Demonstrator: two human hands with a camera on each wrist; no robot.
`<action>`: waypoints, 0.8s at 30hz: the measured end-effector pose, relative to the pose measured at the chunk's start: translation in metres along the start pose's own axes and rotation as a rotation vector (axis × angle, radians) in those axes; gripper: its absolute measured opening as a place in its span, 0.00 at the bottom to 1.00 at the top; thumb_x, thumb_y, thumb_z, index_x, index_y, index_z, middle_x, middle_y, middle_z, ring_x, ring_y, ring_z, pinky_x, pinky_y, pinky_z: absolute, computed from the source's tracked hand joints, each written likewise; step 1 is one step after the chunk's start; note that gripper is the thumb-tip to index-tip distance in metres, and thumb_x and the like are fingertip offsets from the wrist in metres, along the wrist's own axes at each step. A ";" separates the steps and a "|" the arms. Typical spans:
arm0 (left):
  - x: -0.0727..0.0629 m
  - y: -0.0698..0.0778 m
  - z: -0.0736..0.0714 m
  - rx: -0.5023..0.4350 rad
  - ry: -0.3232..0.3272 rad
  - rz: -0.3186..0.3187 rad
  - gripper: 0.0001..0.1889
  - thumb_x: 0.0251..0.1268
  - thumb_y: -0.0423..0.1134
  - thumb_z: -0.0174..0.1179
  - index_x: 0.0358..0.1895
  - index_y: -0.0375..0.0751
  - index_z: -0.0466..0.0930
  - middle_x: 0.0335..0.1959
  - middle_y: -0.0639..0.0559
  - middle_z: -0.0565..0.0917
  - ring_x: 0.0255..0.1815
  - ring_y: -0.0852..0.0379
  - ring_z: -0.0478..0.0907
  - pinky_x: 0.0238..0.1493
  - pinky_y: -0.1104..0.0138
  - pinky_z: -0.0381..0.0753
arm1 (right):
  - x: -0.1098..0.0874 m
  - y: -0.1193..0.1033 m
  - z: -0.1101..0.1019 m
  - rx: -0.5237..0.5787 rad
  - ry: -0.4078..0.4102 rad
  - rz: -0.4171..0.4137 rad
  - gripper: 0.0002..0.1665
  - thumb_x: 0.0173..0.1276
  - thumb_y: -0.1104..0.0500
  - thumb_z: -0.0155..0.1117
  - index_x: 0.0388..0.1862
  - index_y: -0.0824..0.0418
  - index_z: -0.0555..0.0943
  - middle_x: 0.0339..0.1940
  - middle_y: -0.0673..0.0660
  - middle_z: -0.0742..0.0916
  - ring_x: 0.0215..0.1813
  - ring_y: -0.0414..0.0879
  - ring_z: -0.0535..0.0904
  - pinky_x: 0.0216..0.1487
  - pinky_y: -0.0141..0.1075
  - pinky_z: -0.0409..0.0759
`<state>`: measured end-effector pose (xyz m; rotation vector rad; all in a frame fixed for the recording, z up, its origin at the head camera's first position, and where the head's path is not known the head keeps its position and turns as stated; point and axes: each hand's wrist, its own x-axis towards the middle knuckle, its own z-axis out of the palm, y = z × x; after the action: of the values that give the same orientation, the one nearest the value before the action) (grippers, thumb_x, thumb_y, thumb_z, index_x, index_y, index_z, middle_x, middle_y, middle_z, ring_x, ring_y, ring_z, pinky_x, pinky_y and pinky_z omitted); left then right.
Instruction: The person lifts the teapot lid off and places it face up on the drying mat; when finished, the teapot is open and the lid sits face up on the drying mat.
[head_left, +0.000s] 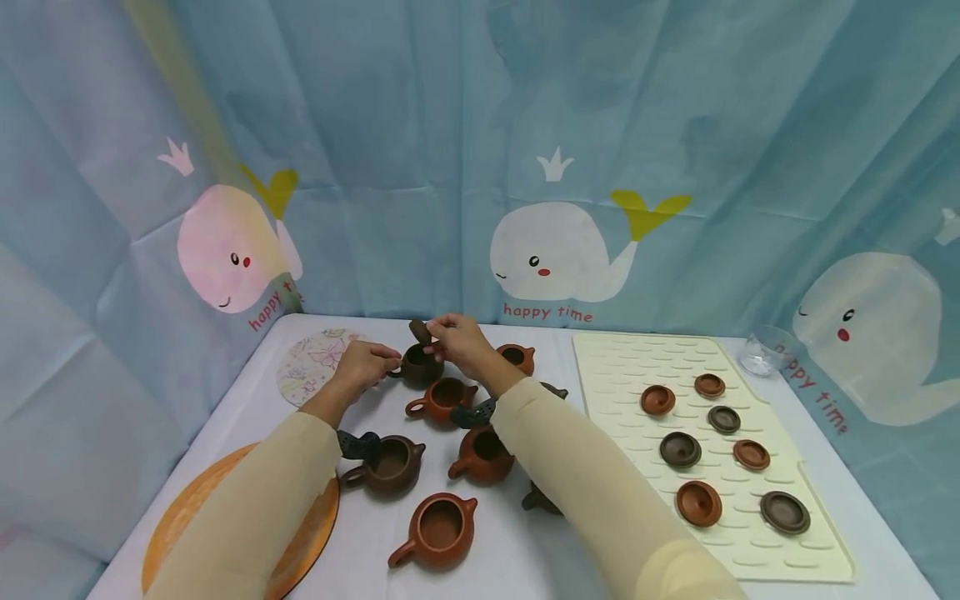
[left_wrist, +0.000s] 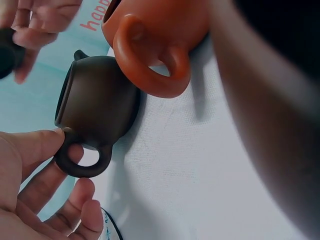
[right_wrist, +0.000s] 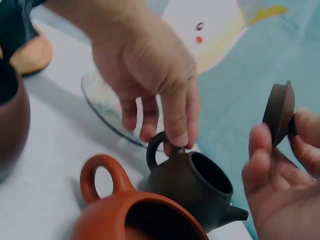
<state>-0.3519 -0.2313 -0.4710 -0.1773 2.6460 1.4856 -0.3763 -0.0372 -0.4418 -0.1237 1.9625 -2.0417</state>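
Note:
At the back of the table, my left hand (head_left: 363, 364) pinches the handle of a small dark brown teapot (right_wrist: 182, 182) between thumb and fingers. The teapot's mouth is uncovered. My right hand (head_left: 461, 340) holds a dark round lid (right_wrist: 278, 114) by its knob, tilted on edge. In the head view this lid (head_left: 420, 331) appears just above the dark pot's mouth, apart from it. An orange-red teapot (left_wrist: 157, 40), also without a lid, stands close beside the dark one. The left wrist view shows only part of the right hand and its lid.
Several more lidless teapots, such as a red-brown one (head_left: 438, 550), stand in the middle and partly under the right arm. A cream mat (head_left: 622, 367) at the right bears several lids. Orange round board (head_left: 191, 492), floral disc (head_left: 300, 371) and clear cup (head_left: 761, 354) lie around.

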 end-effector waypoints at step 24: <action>0.002 0.001 0.001 0.017 -0.008 -0.019 0.10 0.65 0.33 0.61 0.47 0.35 0.85 0.39 0.43 0.82 0.33 0.51 0.73 0.29 0.62 0.74 | -0.034 -0.018 -0.026 0.662 -0.172 0.141 0.25 0.82 0.52 0.38 0.71 0.60 0.65 0.58 0.70 0.73 0.53 0.55 0.75 0.47 0.37 0.78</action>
<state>-0.3539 -0.2298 -0.4708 -0.1942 2.6419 1.4541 -0.3542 -0.0022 -0.4202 -0.0100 1.0863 -2.3689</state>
